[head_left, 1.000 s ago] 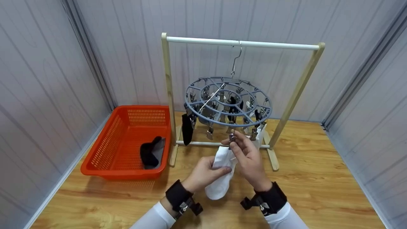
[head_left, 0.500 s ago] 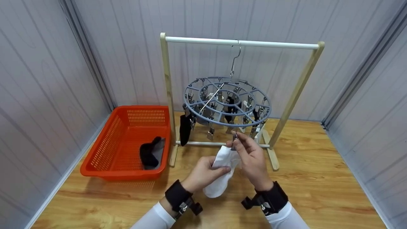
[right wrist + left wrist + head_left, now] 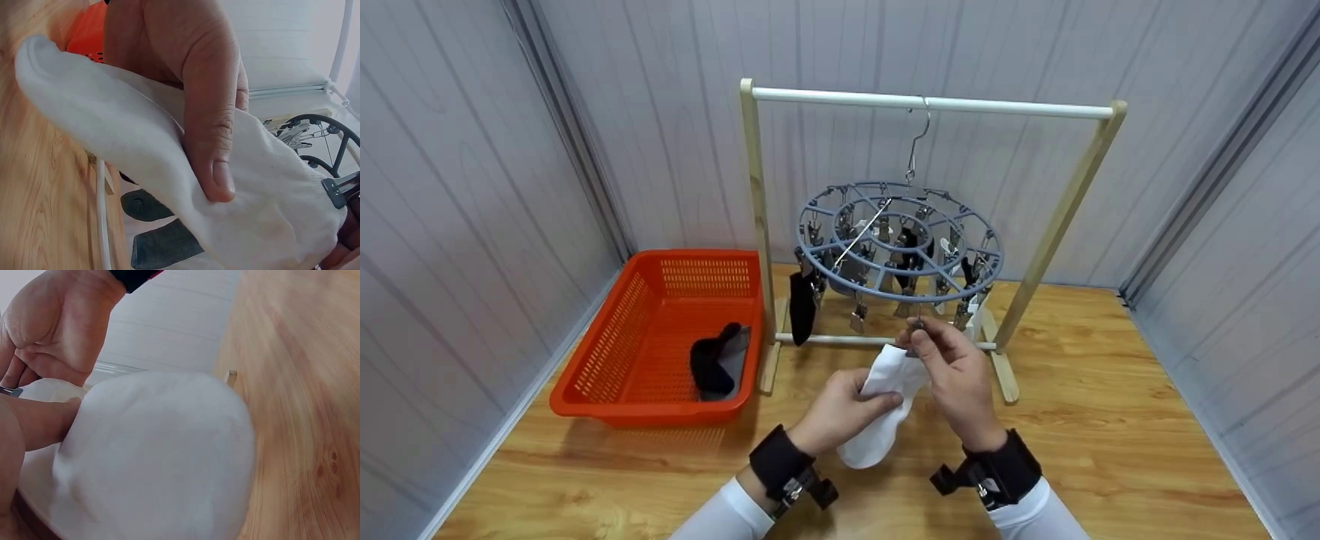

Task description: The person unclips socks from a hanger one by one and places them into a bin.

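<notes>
A white sock hangs at a slant below the front rim of the round grey clip hanger. My left hand grips it midway, thumb pressed on top, and the right wrist view shows that thumb flat across the fabric. At the sock's cuff my right hand pinches a metal clip between thumb and fingers. In the right wrist view the clip's dark jaw lies over the cuff edge. The sock's toe fills much of the left wrist view.
The hanger hooks onto a white rod of a wooden stand. Black, grey and white socks hang from several clips, including a black sock at left. An orange basket at left holds a black and grey sock.
My right hand and the clip have shifted slightly right along the cuff, and the clip now sits over its edge. The left hand has kept its grip, while the hanger has swayed a little.
</notes>
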`<state>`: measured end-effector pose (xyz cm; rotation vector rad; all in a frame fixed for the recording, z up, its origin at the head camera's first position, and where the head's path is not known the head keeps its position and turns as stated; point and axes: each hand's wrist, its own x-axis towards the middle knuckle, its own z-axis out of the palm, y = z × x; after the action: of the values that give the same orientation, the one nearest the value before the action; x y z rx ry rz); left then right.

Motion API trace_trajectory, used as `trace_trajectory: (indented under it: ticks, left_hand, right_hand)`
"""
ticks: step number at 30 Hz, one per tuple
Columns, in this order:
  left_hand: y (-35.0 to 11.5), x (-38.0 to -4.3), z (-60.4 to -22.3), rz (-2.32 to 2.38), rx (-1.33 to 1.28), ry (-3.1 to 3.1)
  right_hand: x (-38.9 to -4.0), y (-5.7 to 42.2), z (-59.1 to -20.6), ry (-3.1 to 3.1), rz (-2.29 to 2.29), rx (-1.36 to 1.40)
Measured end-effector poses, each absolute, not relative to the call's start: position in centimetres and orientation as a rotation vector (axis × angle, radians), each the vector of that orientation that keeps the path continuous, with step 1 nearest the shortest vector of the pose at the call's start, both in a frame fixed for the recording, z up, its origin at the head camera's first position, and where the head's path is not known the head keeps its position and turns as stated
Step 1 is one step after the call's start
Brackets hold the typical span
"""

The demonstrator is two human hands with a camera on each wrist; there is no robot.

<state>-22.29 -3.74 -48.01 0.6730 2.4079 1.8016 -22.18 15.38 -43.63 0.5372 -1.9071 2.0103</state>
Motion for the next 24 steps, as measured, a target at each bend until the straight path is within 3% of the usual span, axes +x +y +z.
trace_trajectory:
  ticks: [24]
  left_hand:
    - [-3.70, -22.09, -47.95, 1.832, 0.718, 2.351]
  right_hand:
    - [-22.15, 16.08, -43.86, -1.878, 1.897, 0.585]
